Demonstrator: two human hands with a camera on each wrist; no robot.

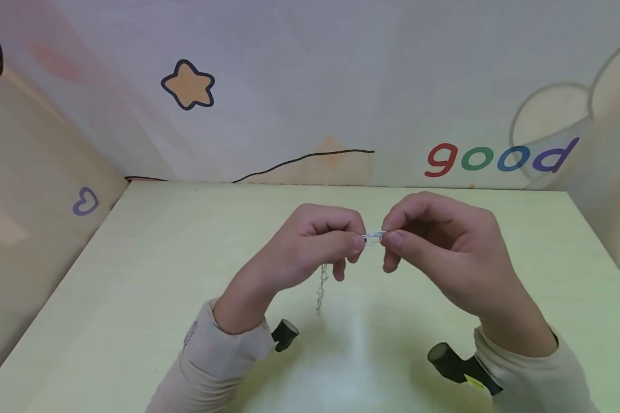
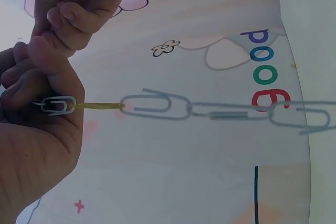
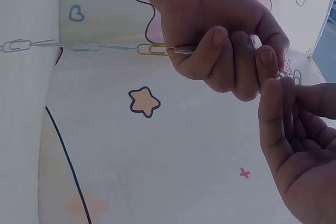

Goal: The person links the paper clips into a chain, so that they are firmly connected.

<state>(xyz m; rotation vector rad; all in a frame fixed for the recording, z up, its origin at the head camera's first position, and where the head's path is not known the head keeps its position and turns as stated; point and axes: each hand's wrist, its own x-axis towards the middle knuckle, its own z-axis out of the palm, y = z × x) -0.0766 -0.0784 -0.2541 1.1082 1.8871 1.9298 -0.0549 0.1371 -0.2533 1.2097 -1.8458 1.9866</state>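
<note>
Over the table, my left hand (image 1: 312,246) pinches a silver paper clip (image 1: 374,234) between thumb and forefinger. From the other side, my right hand (image 1: 449,244) pinches the clip end with thumb and forefinger; how the clips join there is hidden by the fingertips. A paper clip chain (image 1: 320,289) hangs below the left hand, its upper part inside the curled fingers. In the left wrist view the chain runs out of the palm, with a yellow paper clip (image 2: 100,106) among silver ones. The right wrist view shows that yellow clip beside the left hand's little finger.
Beneath both hands lies a pale green table (image 1: 134,287). Printed fabric walls (image 1: 289,86) stand at its back and sides, with a star and the word "good". Dark camera mounts (image 1: 285,335) stick out from both sleeves.
</note>
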